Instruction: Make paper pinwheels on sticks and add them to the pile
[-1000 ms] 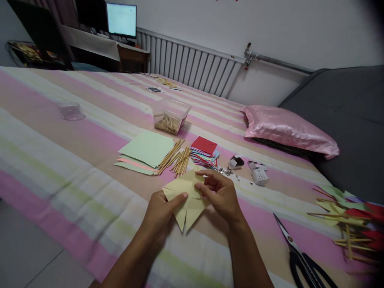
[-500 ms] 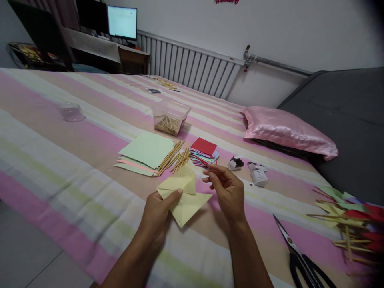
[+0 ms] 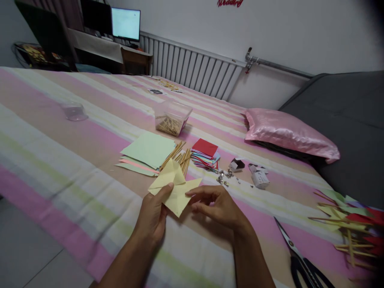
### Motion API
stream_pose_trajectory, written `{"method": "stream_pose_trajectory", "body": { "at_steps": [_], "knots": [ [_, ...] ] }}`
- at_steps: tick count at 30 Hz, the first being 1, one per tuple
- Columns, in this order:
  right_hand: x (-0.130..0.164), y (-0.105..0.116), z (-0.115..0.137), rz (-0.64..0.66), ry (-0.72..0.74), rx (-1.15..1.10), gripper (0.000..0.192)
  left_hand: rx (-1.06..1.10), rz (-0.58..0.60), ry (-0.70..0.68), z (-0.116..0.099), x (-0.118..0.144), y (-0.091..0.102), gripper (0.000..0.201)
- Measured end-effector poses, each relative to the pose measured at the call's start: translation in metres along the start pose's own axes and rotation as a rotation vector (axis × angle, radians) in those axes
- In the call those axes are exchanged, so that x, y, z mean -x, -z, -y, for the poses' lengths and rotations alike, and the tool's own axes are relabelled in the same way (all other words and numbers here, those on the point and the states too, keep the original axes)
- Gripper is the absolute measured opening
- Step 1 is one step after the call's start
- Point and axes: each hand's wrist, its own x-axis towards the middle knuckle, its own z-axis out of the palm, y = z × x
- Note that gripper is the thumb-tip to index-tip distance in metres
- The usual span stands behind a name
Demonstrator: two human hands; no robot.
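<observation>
Paper (image 3: 179, 197) at centre stage, pale yellow and sharp-cornered, and the left hand (image 3: 152, 214) had it firmly! Thumb pressed flat on top, fingers tucked beneath, a good closed grip on the near left side. One flap stood bent up beside that thumb, its upper point showing in front of the wooden sticks (image 3: 186, 162).

Over on the other side, the right hand (image 3: 220, 208) worked half open: fingers loosely curved, index fingertip right at the paper's right-hand edge, thumb parted from it just below. Contact? Too close to call from this angle, but it was no full grip.

All of it happened just above the striped cloth (image 3: 102, 228). Beyond the paper lay the green-topped stack (image 3: 150, 150), with the sticks along its right side, and then the smaller red-topped stack (image 3: 205, 148). Small metal pieces (image 3: 222, 178) were scattered near that one, the little white box (image 3: 260, 180) to their right. And off to the right of the right hand, black-handled scissors (image 3: 295, 250) lay with their tip pointing away from the person.
</observation>
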Motion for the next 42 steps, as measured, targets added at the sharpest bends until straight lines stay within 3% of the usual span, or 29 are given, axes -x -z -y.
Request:
{"method": "stream_pose_trajectory", "body": {
  "at_steps": [9,22,31,38,42],
  "knots": [
    [-0.008,-0.012,-0.005,-0.162,0.071,-0.055,0.005,0.02,0.069,0.023,0.001,0.004,-0.003,0.034],
    [-0.013,-0.027,0.001,-0.409,-0.012,0.015,0.019,-0.024,0.067,-0.007,0.006,0.007,-0.004,0.034],
    [-0.014,-0.03,0.001,-0.46,-0.062,-0.002,0.024,-0.091,0.049,-0.023,0.012,0.007,-0.002,0.039],
    [-0.015,-0.031,-0.001,-0.449,-0.047,0.006,0.024,-0.114,0.054,-0.027,0.016,0.007,-0.002,0.041],
    [-0.014,-0.037,0.001,-0.521,0.011,-0.042,0.025,-0.078,0.039,-0.04,0.015,0.008,-0.003,0.039]
  ]
}}
